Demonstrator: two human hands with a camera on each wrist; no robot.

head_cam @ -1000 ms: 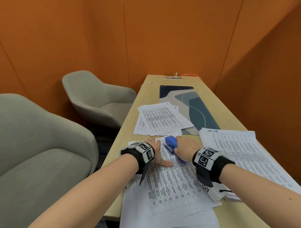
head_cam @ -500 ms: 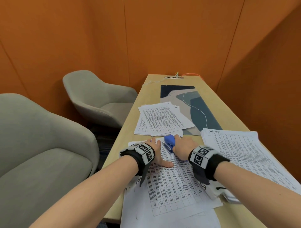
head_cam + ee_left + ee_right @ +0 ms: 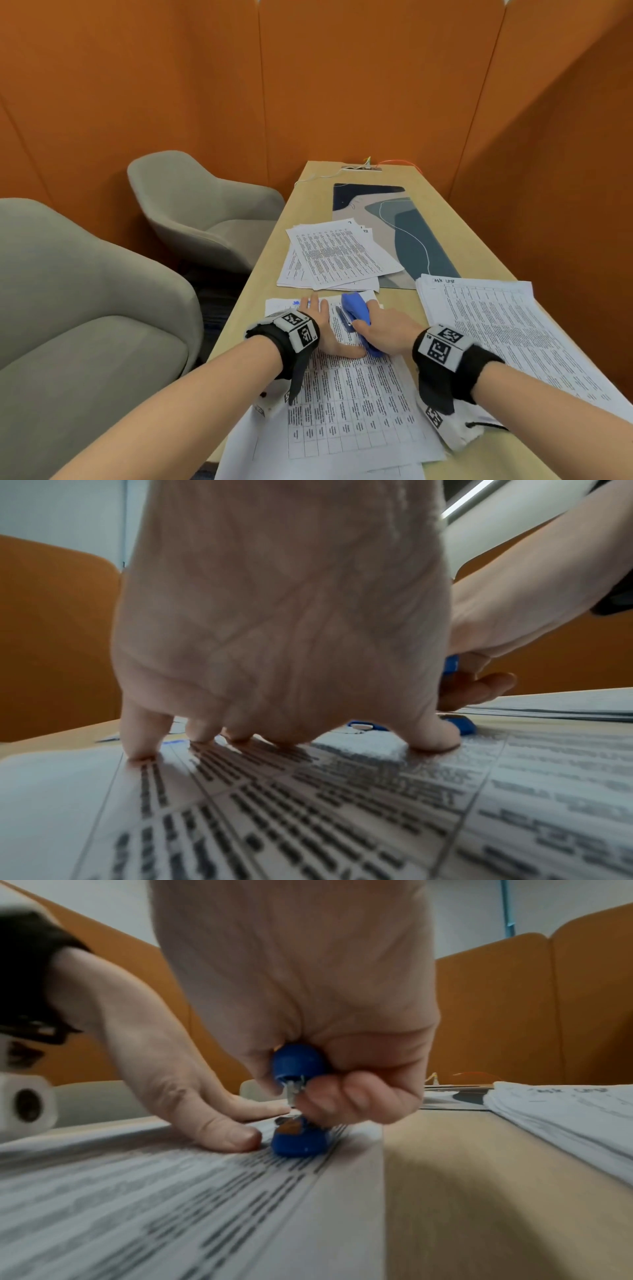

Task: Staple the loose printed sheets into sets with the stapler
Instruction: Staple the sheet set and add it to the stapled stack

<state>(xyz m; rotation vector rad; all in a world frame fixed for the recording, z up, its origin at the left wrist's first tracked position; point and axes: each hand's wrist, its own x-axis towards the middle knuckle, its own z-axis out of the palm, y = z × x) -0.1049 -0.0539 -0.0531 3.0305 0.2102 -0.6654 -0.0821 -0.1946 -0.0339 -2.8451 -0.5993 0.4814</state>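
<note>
Glossy blue plastic stapler [image 3: 356,310]; matt wood-look table [image 3: 455,222].

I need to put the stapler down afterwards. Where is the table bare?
Bare wood runs along the table's right edge beside the desk mat, and at the far end. Near both hands, the three paper stacks crowd the surface; stapler sits there.

Bare forearms; black wristbands [image 3: 298,337] bearing seemingly coded tags.

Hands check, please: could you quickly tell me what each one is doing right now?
Left hand: open, pressing the printed sheets flat.
Right hand: grips the blue stapler.
</note>
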